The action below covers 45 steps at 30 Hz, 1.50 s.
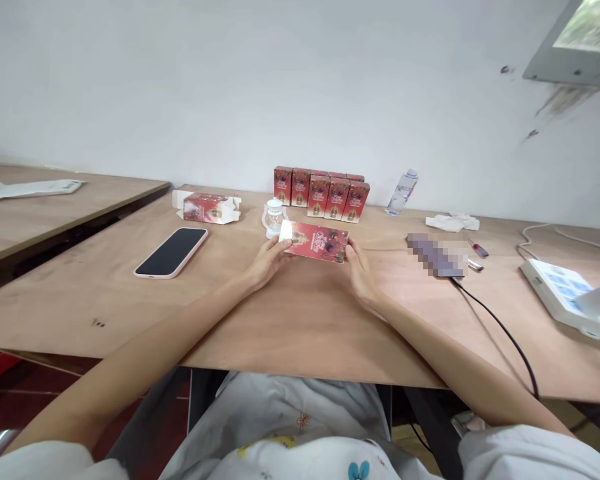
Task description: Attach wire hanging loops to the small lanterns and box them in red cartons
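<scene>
Between my two hands I hold a red printed carton (320, 241) lengthwise, just above the table. My left hand (271, 261) grips its left end, thumb on the front face. At the right end, my right hand (360, 272) closes on the edge. Right behind the carton stands a small white lantern (275, 217) with a clear body. Farther back, several matching red cartons (337, 198) stand upright in rows by the wall. Another red carton (205, 208) lies on its side at the left, its white end flaps open.
A phone with a pink case (172, 253) lies on the wooden table (300, 327) at left. Right of the cartons are a tilted clear bottle (403, 193), crumpled tissue (453, 222), a partly blurred phone (433, 255) on a black cable (505, 327), and a white power strip (550, 287).
</scene>
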Tool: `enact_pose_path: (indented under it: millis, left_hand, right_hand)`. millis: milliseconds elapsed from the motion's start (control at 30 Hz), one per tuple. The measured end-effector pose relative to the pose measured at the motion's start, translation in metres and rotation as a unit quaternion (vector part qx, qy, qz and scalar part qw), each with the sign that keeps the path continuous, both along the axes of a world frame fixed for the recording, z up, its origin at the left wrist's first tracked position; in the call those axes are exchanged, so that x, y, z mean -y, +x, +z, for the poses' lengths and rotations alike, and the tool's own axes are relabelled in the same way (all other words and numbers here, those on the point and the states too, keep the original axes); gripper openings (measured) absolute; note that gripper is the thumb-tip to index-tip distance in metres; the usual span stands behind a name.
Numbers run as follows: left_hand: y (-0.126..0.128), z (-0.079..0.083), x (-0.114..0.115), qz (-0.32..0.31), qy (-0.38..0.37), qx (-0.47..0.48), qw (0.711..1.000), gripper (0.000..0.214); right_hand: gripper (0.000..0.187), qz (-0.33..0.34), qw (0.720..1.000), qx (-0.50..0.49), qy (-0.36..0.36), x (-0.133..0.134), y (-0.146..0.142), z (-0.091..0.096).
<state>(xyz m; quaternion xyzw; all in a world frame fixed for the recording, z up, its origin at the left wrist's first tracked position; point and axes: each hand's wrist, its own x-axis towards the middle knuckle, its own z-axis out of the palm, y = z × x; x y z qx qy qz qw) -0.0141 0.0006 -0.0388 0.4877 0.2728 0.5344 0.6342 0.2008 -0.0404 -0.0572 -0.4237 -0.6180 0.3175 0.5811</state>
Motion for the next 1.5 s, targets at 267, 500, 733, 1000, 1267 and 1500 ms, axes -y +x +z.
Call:
enact_pose_path:
  millis: [267, 500, 733, 1000, 1267, 1500]
  left_hand:
    - [-0.010, 0.004, -0.009, 0.038, -0.016, -0.012, 0.999, 0.036]
    - [-0.009, 0.007, -0.005, 0.044, -0.001, -0.057, 0.997, 0.046]
    - [-0.008, 0.009, -0.002, 0.050, -0.012, -0.073, 0.996, 0.045]
    - [-0.006, 0.010, -0.001, 0.061, -0.039, -0.084, 0.994, 0.040]
    - [-0.010, 0.009, -0.005, 0.061, -0.079, -0.039, 0.994, 0.039]
    - [-0.012, 0.017, -0.006, 0.085, -0.070, -0.004, 0.994, 0.041]
  right_hand:
    - [0.056, 0.040, 0.998, -0.029, -0.040, 0.001, 0.000, 0.009]
    - [0.055, 0.018, 0.999, 0.025, -0.015, 0.009, 0.000, 0.013]
    - [0.034, 0.023, 0.999, 0.031, 0.002, 0.009, 0.001, 0.010]
    - [0.037, 0.028, 0.999, 0.013, -0.016, 0.006, 0.001, 0.008]
    - [0.017, 0.012, 1.000, -0.001, -0.004, 0.005, 0.009, 0.012]
    - [0.041, 0.016, 0.989, -0.143, -0.043, -0.003, 0.003, 0.014]
